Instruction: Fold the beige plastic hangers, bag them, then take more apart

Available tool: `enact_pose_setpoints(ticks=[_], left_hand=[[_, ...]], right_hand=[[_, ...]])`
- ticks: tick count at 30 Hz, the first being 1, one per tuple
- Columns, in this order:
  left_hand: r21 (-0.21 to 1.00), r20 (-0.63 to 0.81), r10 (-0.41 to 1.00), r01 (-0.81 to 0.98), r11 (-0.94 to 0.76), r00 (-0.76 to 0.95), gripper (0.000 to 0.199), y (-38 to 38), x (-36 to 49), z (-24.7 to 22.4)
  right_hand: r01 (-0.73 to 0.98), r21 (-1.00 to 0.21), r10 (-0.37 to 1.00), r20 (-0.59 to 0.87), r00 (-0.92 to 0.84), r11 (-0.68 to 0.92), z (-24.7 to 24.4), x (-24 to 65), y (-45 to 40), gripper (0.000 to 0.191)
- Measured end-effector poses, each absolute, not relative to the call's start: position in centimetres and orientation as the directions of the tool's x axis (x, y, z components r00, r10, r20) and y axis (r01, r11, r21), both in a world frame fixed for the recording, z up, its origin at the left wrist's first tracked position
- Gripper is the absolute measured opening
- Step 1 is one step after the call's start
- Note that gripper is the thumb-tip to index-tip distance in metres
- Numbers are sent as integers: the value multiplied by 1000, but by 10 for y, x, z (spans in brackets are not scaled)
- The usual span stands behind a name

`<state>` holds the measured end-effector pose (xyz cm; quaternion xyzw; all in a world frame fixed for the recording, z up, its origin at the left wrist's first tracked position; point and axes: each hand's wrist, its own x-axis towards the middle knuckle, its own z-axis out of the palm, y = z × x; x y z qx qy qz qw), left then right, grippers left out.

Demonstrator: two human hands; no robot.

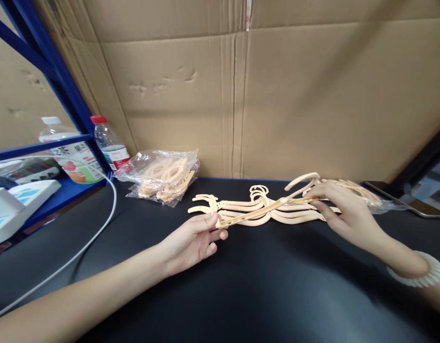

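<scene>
A beige plastic clothes hanger (255, 215) is held slantwise above the table, its hollow underside partly facing me. My left hand (193, 243) pinches its near left end between thumb and fingers, the other fingers loosely curled. Toward the far right end, my right hand (336, 214) grips the same hanger, and the fingertips partly hide that arm. Its curved hook (301, 180) points up and away. Behind and below lie several similar hangers (241, 206), side by side on the black table (262, 290), with their hooks toward the back.
At the back left is a clear plastic bag (166, 176) of beige parts; another bag (363, 193) lies behind my right hand. A dark flat device (413, 202) rests at the far right. Bottles (110, 145), a blue frame (58, 71) and a white cable (98, 233) occupy the left. Cardboard (284, 95) stands behind.
</scene>
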<state>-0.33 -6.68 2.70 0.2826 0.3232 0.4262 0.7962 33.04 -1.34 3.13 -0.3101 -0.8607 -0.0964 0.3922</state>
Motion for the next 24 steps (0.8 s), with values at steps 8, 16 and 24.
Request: enact_pose_setpoints(ticks=[8,16,24], left_hand=[[785,-281,858,-412,464,430,24,-68,-2,30],[875,-229,900,-326,358,372,31,-70,0,25],[895,-188,960,-367,255,209,34,-76,6,31]], right_hand=[[619,-87,482,715,-506,780,34,332,-14,12],[614,-58,452,731,-511,787,35,329,-17,12],[610,-77,478,702,-528,788,33,327,-19,12]])
